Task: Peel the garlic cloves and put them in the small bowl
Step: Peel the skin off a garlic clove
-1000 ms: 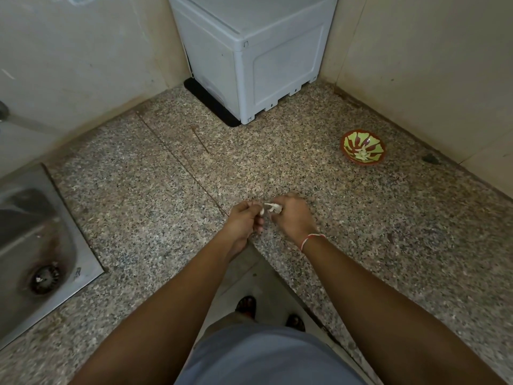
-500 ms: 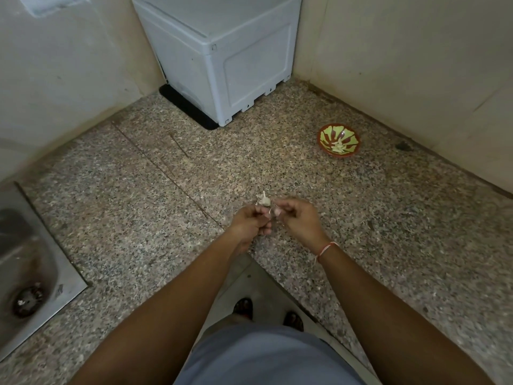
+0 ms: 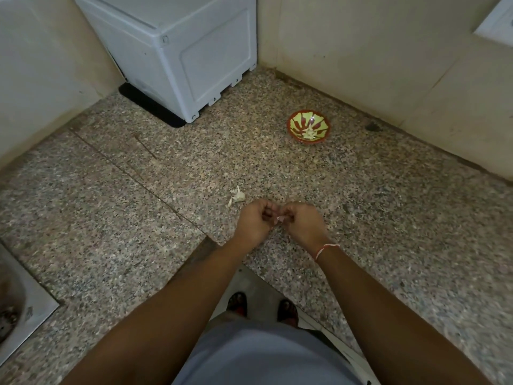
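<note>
Speckled granite tabletop (image 3: 361, 218) fills the corner between two cream walls, seen from above. Left hand (image 3: 254, 222) and right hand (image 3: 302, 222) meet near the front edge, knuckles up, fingers of both curled in. Between them a garlic clove (image 3: 279, 218) shows as a small pale-pink bit, pinched from both sides by the fingertips; each grip is closed on it. How much skin is on the clove is too small to tell. Just beyond the left hand, a little heap of garlic skins (image 3: 237, 196) lies on the stone, apart from the hands. Small bowl (image 3: 309, 127), red rim with green and red pattern inside, sits well apart toward the right wall, upright, with pale garlic pieces (image 3: 308, 133) at its bottom. Red-and-white thread (image 3: 326, 249) circles the right wrist. White plastic box (image 3: 177, 51) stands in the back corner on a black mat (image 3: 150, 109). Steel sink (image 3: 16, 309) cuts into the tabletop at far left, drain partly visible. Below the arms: grey clothing and two feet in sandals on the floor.
</note>
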